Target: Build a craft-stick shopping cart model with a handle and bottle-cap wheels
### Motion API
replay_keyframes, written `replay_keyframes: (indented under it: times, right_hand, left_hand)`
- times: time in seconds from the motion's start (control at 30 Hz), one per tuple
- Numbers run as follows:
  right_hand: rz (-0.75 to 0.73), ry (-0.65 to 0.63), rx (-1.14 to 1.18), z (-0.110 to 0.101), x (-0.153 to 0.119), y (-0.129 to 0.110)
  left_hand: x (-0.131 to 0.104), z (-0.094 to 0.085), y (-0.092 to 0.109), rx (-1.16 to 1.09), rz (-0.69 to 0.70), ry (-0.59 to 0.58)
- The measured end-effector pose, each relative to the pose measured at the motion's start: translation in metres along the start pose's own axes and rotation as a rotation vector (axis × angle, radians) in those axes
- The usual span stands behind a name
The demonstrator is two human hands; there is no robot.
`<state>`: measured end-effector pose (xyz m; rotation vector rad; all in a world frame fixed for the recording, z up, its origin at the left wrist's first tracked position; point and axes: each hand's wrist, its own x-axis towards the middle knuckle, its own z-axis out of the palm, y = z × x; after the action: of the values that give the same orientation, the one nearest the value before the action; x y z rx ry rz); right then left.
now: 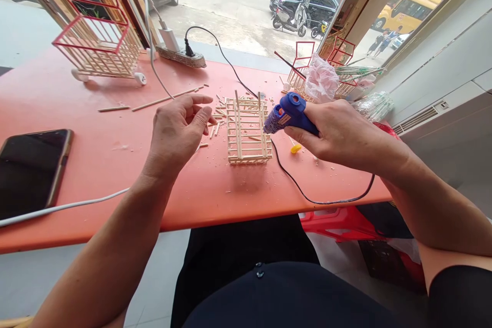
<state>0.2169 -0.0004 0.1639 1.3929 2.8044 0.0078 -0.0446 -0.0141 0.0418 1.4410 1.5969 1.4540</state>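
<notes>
A small frame of thin wooden sticks [249, 149] stands on the orange table in front of me, with two longer sticks running along its top. My right hand [336, 125] is wrapped round a blue hot glue gun [295, 107]. Its nozzle points left and down at the frame's right side; I cannot tell whether it touches. My left hand [180, 125] hovers left of the frame, fingers bent and the index finger stretched out apart from the thumb. Nothing shows between them. Short cut sticks [216, 129] lie scattered between that hand and the frame.
A finished-looking stick cart [98, 46] with red rims stands back left, near a power strip [182, 56]. A phone [34, 169] lies at left. Back right are red-rimmed stick baskets [300, 79] and a crumpled plastic bag [322, 77]. A black cord [307, 197] loops near the front edge.
</notes>
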Motion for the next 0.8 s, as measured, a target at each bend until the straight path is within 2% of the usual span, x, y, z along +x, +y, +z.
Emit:
replay_keyframes:
  times: [0.17,0.5,0.8]
  right_hand:
    - [0.014,0.011,0.037,0.0048,-0.0028,0.0023]
    - [0.151,-0.025,0.061,0.0067,-0.006,-0.0004]
    - [0.063,0.032,0.09,0.0065,-0.0058,0.001]
  left_hand:
    - [0.0001,0.0001,-0.0007,-0.008,-0.001,-0.009]
    - [0.0015,0.0017,-0.0048,0.028,0.018,0.026]
    - [0.0015,0.0016,-0.0076,0.063,0.019,0.022]
